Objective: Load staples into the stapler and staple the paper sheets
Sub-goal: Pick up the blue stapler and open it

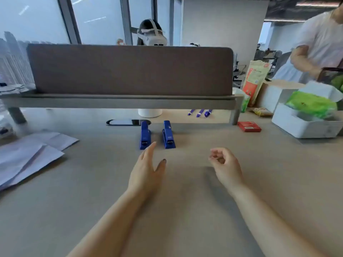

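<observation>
At the far left, loose paper sheets (31,154) lie overlapping on the surface (185,210), well apart from both hands. The left hand (146,173) reaches forward with fingers straight and spread, empty, its fingertips just short of the left blue stapler (144,136). A second blue stapler (168,135) stands just beside the first, parallel to it. The right hand (225,165) hovers near it with fingers loosely curled, grasping nothing visible. Farther right, a small red box (249,126) rests on the surface; whether it contains staples cannot be told. At the far right, an open white box (304,127) holds green packaging (313,105).
</observation>
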A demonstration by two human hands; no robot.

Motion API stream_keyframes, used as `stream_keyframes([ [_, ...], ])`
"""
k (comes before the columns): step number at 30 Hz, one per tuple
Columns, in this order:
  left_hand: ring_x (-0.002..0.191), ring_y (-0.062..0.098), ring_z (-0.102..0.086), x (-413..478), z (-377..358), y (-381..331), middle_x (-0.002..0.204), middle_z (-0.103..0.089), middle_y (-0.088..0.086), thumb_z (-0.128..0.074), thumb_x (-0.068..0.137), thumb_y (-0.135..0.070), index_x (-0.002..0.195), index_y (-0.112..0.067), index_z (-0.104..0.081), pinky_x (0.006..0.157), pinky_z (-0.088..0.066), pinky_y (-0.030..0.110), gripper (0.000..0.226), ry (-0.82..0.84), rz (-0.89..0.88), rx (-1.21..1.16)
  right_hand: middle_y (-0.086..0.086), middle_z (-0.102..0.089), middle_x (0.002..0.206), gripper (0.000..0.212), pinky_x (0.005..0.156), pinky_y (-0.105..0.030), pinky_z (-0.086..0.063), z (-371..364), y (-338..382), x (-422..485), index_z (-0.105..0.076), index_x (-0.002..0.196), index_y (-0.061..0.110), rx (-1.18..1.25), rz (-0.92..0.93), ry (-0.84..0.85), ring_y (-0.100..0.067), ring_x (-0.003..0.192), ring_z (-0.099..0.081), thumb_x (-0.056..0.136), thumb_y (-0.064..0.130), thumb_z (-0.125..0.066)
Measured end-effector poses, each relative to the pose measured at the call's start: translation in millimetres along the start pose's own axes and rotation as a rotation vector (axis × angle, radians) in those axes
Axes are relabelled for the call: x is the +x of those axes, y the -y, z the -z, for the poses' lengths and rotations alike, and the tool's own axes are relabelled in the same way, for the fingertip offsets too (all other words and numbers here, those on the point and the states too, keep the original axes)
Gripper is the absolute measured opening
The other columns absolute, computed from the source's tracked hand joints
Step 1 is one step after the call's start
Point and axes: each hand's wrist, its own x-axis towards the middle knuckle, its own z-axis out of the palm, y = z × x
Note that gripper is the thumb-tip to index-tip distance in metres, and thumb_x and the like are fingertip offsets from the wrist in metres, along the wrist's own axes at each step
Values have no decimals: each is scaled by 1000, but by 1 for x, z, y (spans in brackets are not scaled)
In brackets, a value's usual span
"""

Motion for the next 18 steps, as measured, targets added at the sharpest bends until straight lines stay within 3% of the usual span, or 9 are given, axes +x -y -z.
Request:
stream_keyframes([
  [3,136,15,-37,1,-9,8,152,-30,-9,-50,90,-41,145,-32,-23,102,-35,33,62,39,81,46,2,-60,87,17,64,-4,-40,-3,-3,-5,-61,100,10,-52,33,46,-9,76,-54,84,6,-60],
  [8,125,19,-48,26,-19,11,141,-46,-7,-51,85,-49,139,-27,-32,102,-41,41,61,10,108,132,5,-58,81,15,74,-25,-41,-14,-8,5,-60,98,13,-170,22,103,-17,77,-56,83,11,-60],
  [18,113,24,-54,99,-56,0,124,-59,-2,-54,80,-56,121,-22,-47,89,-45,39,53,-70,112,158,4,-66,83,9,74,-32,-48,-35,-23,63,-59,91,19,-292,1,108,-23,81,-61,83,18,-55],
])
